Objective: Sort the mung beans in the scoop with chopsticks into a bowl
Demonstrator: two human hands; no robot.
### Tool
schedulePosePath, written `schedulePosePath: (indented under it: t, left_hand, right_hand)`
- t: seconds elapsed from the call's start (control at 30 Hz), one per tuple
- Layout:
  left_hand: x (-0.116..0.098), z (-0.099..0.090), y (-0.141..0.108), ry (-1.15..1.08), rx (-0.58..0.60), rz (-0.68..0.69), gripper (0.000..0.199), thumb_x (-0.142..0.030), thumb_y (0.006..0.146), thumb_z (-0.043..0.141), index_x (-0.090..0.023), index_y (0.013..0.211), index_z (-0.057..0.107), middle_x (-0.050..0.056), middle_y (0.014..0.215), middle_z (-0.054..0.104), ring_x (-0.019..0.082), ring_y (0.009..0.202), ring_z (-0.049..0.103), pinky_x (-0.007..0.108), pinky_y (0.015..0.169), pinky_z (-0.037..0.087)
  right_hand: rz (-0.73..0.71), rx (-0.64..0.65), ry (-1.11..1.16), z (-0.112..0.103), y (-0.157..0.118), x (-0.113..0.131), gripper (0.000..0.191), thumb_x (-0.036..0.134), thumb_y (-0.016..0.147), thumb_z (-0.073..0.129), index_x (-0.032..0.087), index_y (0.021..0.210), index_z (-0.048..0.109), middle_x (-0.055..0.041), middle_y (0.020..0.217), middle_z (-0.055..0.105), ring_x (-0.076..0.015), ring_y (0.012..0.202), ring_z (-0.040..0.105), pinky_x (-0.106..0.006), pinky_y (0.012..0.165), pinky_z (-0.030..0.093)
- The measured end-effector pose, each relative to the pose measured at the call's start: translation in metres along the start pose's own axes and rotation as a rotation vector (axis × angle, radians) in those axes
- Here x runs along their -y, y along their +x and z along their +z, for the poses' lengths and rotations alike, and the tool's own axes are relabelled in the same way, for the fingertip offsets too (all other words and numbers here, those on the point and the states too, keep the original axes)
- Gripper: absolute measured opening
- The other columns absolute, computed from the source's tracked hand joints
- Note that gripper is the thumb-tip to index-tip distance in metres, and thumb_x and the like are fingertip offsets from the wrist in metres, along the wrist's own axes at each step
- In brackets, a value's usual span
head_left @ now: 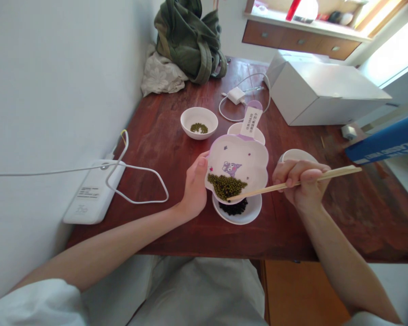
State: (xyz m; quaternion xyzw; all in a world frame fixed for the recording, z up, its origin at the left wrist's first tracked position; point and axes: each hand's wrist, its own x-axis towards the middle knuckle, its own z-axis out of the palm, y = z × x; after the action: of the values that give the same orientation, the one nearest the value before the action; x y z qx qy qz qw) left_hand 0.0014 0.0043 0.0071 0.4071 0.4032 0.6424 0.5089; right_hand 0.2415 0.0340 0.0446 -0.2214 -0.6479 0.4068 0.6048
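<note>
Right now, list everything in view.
Dish: 1, white and purple, centre
Label: 1, white, on dish
Bowls: 4, white, around dish
Green beans: uncountable, green, dish and leftmost bowl
Black beans: uncountable, black, nearest bowl
Chopsticks: seemingly 2, pale, over dish
Charger: 1, white, beyond dish
Block: 1, white, left side
Cables: at least 2, white, by charger and block
Bag: 1, green, back left
Cloth: 1, pale, beside bag
Box: 1, white, back right
Pack: 1, blue, right edge
Drawers: 3, brown, background
Table: 1, red-brown, under bowls
Left hand: 1, bare, holding dish
Right hand: 1, bare, holding chopsticks
</note>
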Motion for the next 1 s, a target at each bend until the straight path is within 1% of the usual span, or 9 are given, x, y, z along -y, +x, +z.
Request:
schedulePosePath:
  t: [0.13, 0.23, 0.4, 0.53, 0.63, 0.73, 0.83, 0.9, 1.0]
  left_hand:
    - [-0.0022, 0.0009, -0.0004, 0.014, -0.008, -0.004, 0.064, -0.078, 0.102, 0.056, -0.019, 0.116, 0.078, 0.01, 0.117, 0.085, 0.027, 0.108, 0.08, 0.038, 0.095, 0.061]
    - [-0.0031, 0.0012, -0.0005, 0.032, -0.012, -0.007, 0.065, -0.079, 0.102, 0.055, -0.019, 0.116, 0.078, 0.011, 0.118, 0.085, 0.028, 0.11, 0.079, 0.038, 0.096, 0.061]
    - [-0.0019, 0.0005, -0.0002, 0.041, -0.006, 0.006, 0.066, -0.078, 0.103, 0.053, -0.019, 0.117, 0.077, 0.011, 0.12, 0.085, 0.028, 0.112, 0.079, 0.038, 0.098, 0.061]
    - [-0.0026, 0.0005, 0.0007, 0.042, -0.011, 0.0, 0.067, -0.08, 0.101, 0.054, -0.019, 0.115, 0.077, 0.011, 0.117, 0.085, 0.027, 0.108, 0.08, 0.038, 0.095, 0.062]
    - [-0.004, 0.0011, 0.0007, 0.049, -0.027, -0.01, 0.069, -0.082, 0.099, 0.056, -0.019, 0.114, 0.077, 0.011, 0.115, 0.086, 0.028, 0.106, 0.08, 0.038, 0.093, 0.062]
    - [-0.0043, 0.0016, 0.0001, 0.046, -0.022, -0.007, 0.067, -0.081, 0.1, 0.056, -0.019, 0.114, 0.078, 0.011, 0.115, 0.086, 0.028, 0.107, 0.08, 0.038, 0.094, 0.062]
    - [-0.003, 0.0012, -0.0002, 0.023, -0.004, -0.003, 0.064, -0.078, 0.102, 0.055, -0.019, 0.117, 0.078, 0.01, 0.117, 0.085, 0.027, 0.108, 0.08, 0.039, 0.095, 0.062]
    - [-0.002, 0.0006, -0.0002, 0.018, -0.008, -0.001, 0.064, -0.078, 0.103, 0.055, -0.019, 0.118, 0.078, 0.01, 0.117, 0.085, 0.028, 0.109, 0.08, 0.039, 0.096, 0.061]
    - [-0.0015, 0.0003, -0.0001, 0.025, -0.016, -0.006, 0.065, -0.079, 0.101, 0.055, -0.019, 0.117, 0.078, 0.01, 0.118, 0.085, 0.028, 0.11, 0.079, 0.04, 0.097, 0.061]
  right_hand:
    - [0.009, 0.011, 0.009, -0.0004, -0.0014, -0.0008, 0.053, 0.058, 0.102, 0.071, 0.022, 0.063, 0.071, -0.0043, 0.055, 0.064, -0.0177, 0.044, 0.057, -0.032, 0.036, 0.037]
    - [0.022, 0.001, 0.035, -0.0003, -0.0019, -0.001, 0.054, 0.059, 0.101, 0.072, 0.022, 0.062, 0.07, -0.0033, 0.053, 0.062, -0.017, 0.042, 0.055, -0.031, 0.034, 0.037]
    - [0.039, -0.065, 0.046, -0.0004, 0.0002, -0.0002, 0.055, 0.059, 0.104, 0.069, 0.022, 0.062, 0.067, -0.0017, 0.053, 0.062, -0.0147, 0.039, 0.052, -0.029, 0.031, 0.034]
    - [0.023, -0.115, 0.0, 0.0, 0.0015, -0.0004, 0.054, 0.06, 0.101, 0.072, 0.022, 0.063, 0.069, -0.0035, 0.056, 0.064, -0.0152, 0.043, 0.056, -0.029, 0.033, 0.035]
    - [0.02, -0.094, -0.055, 0.001, 0.0005, -0.0014, 0.053, 0.061, 0.1, 0.074, 0.022, 0.063, 0.071, -0.0041, 0.056, 0.064, -0.0164, 0.045, 0.057, -0.029, 0.034, 0.035]
    - [0.027, -0.043, -0.044, 0.0019, -0.001, -0.0017, 0.055, 0.063, 0.099, 0.073, 0.023, 0.062, 0.07, -0.0038, 0.055, 0.064, -0.0171, 0.044, 0.057, -0.03, 0.034, 0.036]
    - [0.004, -0.069, -0.031, 0.0022, -0.001, -0.0004, 0.057, 0.063, 0.1, 0.071, 0.023, 0.06, 0.068, -0.0037, 0.054, 0.064, -0.0168, 0.043, 0.057, -0.03, 0.034, 0.037]
    - [-0.004, -0.104, -0.036, 0.0023, -0.0003, 0.0008, 0.055, 0.061, 0.101, 0.071, 0.022, 0.062, 0.069, -0.0041, 0.056, 0.065, -0.0169, 0.044, 0.057, -0.03, 0.035, 0.038]
    - [-0.003, -0.116, -0.059, 0.0021, 0.0002, 0.0018, 0.055, 0.061, 0.101, 0.071, 0.023, 0.062, 0.07, -0.0046, 0.056, 0.066, -0.0174, 0.044, 0.057, -0.03, 0.035, 0.037]
